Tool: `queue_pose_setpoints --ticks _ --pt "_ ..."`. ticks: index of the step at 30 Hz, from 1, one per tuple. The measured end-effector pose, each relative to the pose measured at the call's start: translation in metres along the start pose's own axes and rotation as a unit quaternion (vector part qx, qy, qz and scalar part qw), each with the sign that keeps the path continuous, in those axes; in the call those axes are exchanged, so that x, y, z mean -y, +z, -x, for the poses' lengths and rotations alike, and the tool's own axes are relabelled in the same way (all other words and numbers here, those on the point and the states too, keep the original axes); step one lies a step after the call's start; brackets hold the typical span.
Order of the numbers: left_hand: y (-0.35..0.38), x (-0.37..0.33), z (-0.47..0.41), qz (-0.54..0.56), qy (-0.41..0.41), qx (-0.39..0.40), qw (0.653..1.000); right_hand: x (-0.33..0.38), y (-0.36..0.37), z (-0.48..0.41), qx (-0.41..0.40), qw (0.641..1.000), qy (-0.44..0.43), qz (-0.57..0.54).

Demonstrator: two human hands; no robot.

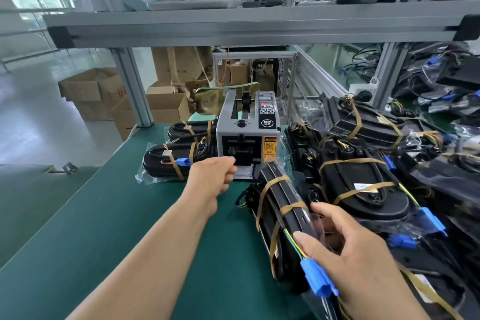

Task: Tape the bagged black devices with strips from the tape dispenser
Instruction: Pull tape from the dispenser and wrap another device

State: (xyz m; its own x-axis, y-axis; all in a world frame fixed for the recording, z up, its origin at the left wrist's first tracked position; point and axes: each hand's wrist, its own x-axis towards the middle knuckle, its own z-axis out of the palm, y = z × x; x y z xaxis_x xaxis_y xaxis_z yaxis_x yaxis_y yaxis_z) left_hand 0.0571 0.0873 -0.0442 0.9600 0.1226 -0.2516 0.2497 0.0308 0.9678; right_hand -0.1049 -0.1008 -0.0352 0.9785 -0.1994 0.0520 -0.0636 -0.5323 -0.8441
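Bagged black device [283, 205], lower centre of the frame, lying tilted on the green bench mat [104, 241] with its far end just in front of the tape dispenser [246, 132]. We see brown tape bands wrapped across it and a blue connector [318, 278] on its wires at the near end. The right hand [350, 249] grips the near end, thumb and fingers curled round the body and its clear bag. The left hand [213, 174] reaches to the dispenser's outlet at centre frame, fingers curled at the slot; we cannot tell whether they pinch a strip. Left of the dispenser lie two taped devices [171, 161]; a heap of further taped devices [363, 184] fills the right of the frame. Cardboard boxes [91, 88] stand on the floor at middle left.
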Motion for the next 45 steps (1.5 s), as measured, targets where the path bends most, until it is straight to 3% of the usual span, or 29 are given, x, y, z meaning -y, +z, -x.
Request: queue_pose_setpoints --ticks 5,11,15,18,20,24,27,29,35,45 --pt "0.03 -0.015 -0.022 0.128 -0.154 -0.032 0.979 0.003 0.003 -0.006 0.031 0.999 -0.003 0.042" --pt "0.043 -0.022 -0.033 0.194 -0.219 -0.009 0.956 0.001 0.003 -0.007 0.032 0.999 -0.004 0.029" --pt "0.053 -0.026 -0.041 0.273 -0.236 -0.052 0.931 0.0 0.003 -0.005 0.04 0.999 -0.002 0.015" --pt "0.054 -0.024 -0.029 0.268 -0.183 -0.103 0.94 0.0 0.004 -0.003 0.039 0.999 -0.003 0.003" --pt "0.048 -0.021 -0.015 0.247 -0.122 -0.088 0.957 -0.001 0.004 -0.003 0.036 0.999 -0.003 -0.014" --pt "0.013 -0.019 0.035 0.119 0.021 0.091 0.989 -0.002 0.006 -0.002 0.031 0.999 -0.007 -0.03" --pt "-0.006 -0.016 0.079 -0.038 0.106 0.237 0.965 -0.004 0.011 -0.002 0.024 0.999 -0.015 -0.042" --pt "-0.009 -0.014 0.097 -0.127 0.115 0.268 0.948 -0.003 0.014 -0.001 0.027 0.998 -0.026 -0.053" --pt "-0.009 -0.014 0.105 -0.222 0.123 0.269 0.929 -0.003 0.017 0.0 0.028 0.997 -0.064 -0.036" --pt "-0.003 -0.005 0.102 -0.238 0.14 0.212 0.937 -0.004 0.019 0.0 0.017 0.994 -0.109 -0.016"
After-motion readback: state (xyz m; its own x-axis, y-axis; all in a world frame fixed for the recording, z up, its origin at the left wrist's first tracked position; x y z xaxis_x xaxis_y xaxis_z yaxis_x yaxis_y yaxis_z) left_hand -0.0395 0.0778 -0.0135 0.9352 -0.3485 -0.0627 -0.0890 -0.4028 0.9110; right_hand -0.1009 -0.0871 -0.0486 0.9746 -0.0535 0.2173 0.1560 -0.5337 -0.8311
